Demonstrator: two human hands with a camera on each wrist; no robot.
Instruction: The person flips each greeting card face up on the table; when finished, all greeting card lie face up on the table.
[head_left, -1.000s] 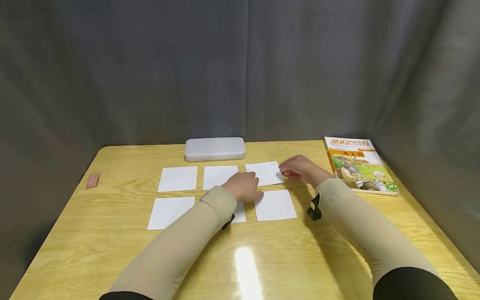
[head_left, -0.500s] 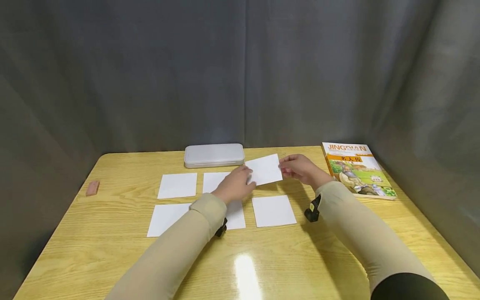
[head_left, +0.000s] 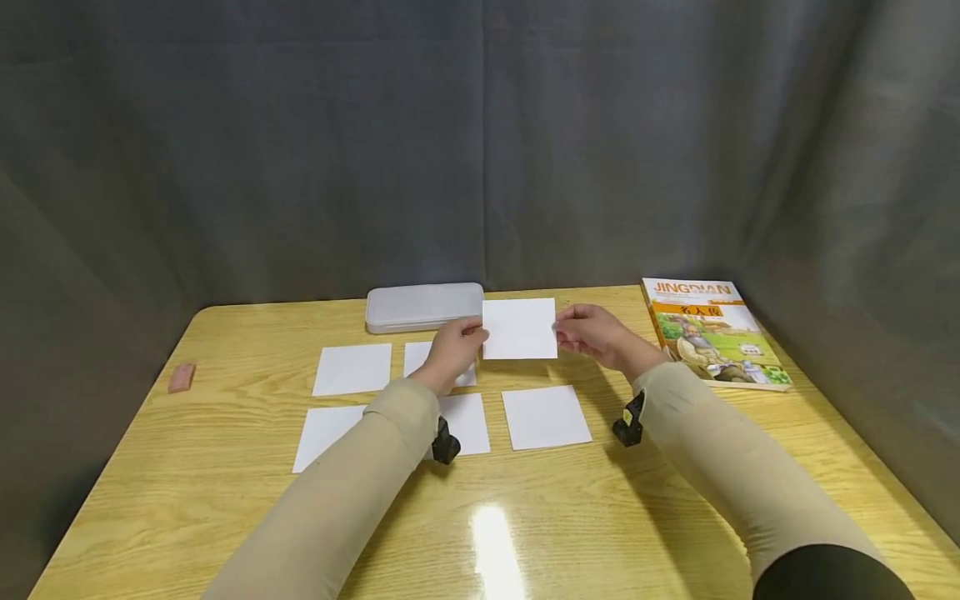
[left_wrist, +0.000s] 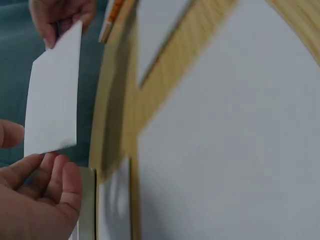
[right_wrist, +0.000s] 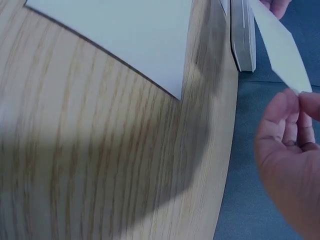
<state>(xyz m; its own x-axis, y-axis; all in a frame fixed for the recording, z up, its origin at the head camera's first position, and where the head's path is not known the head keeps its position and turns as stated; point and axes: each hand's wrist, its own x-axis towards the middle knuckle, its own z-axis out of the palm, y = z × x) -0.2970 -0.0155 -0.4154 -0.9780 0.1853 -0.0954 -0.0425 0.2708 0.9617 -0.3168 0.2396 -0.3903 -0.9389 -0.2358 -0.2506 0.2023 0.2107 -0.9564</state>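
A white square card (head_left: 520, 328) is held up off the wooden table (head_left: 225, 500), facing me. My left hand (head_left: 454, 347) pinches its left edge and my right hand (head_left: 591, 333) pinches its right edge. The left wrist view shows the same card (left_wrist: 55, 107) edge-on between my left fingers (left_wrist: 50, 175) and the right hand (left_wrist: 60, 17). In the right wrist view the card (right_wrist: 280, 45) sits between my right fingertips (right_wrist: 295, 107). Several more white cards lie flat below, among them one at front right (head_left: 545, 417) and one at back left (head_left: 352, 368).
A flat white case (head_left: 424, 306) lies at the table's back, just behind the held card. A colourful book (head_left: 711, 332) rests at the right edge. A small pink eraser (head_left: 182, 377) sits at far left. Grey curtain surrounds the table.
The back-right card has been lifted from the table and turned upright; my left hand moved from the table to its left edge, while the right hand kept its right edge.
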